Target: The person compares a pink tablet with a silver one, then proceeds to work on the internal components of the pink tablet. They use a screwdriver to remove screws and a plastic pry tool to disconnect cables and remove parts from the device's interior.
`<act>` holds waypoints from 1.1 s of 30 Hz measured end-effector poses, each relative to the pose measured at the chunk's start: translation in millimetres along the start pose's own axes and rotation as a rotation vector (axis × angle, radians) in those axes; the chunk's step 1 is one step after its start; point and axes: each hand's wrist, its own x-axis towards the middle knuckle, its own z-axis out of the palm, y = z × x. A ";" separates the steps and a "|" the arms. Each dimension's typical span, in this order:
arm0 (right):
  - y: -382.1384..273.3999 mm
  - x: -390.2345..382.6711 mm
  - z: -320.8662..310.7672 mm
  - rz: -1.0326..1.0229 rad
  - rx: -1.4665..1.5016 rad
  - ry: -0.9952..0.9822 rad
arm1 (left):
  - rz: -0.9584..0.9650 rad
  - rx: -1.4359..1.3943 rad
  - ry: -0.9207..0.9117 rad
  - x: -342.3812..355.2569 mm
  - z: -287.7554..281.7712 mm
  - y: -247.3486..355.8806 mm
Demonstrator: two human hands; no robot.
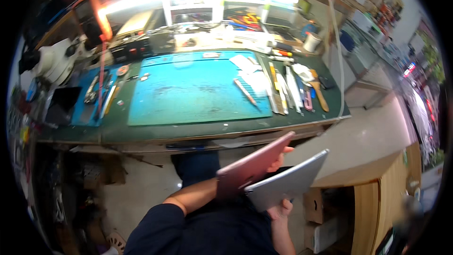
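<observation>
My left hand [276,163] is closed on a thin rose-pink tablet [247,164], held tilted over my lap below the bench edge, with the fingers showing at its far side. My right hand [280,210] grips a silver tablet [285,183] from below. The silver tablet sits to the right of and a little nearer me than the pink one, partly overlapping it. Beyond them on the bench lies a blue repair mat [184,99] with white papers [250,71] and a pen [246,93] on it.
The green bench [203,130] carries tools [292,89] at the right, a microscope [52,63] and a dark flat device [62,104] at the left. A pale cable [340,66] hangs at the right. A wooden cabinet [365,208] stands at my right; boxes [108,170] lie underneath the bench.
</observation>
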 end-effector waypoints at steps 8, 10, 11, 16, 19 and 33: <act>6.7 5.1 -1.7 -0.080 0.124 -0.038 | -0.015 -0.087 0.115 0.3 26.1 16.4; 7.2 4.3 -4.1 -0.074 0.144 -0.054 | -0.026 -0.118 0.117 -1.0 24.4 13.1; 5.9 2.1 -9.7 -0.056 0.165 -0.049 | -0.023 -0.144 0.108 -2.1 22.1 8.5; -1.9 -0.2 -13.2 -0.059 0.177 -0.035 | -0.050 -0.090 0.109 -0.6 23.7 12.1; -4.5 0.0 -22.1 -0.082 0.242 -0.080 | -0.028 -0.056 0.062 2.3 25.0 16.6; -35.5 -1.2 -28.4 -0.263 -0.157 -0.124 | 0.021 -0.027 0.053 -1.9 35.3 9.8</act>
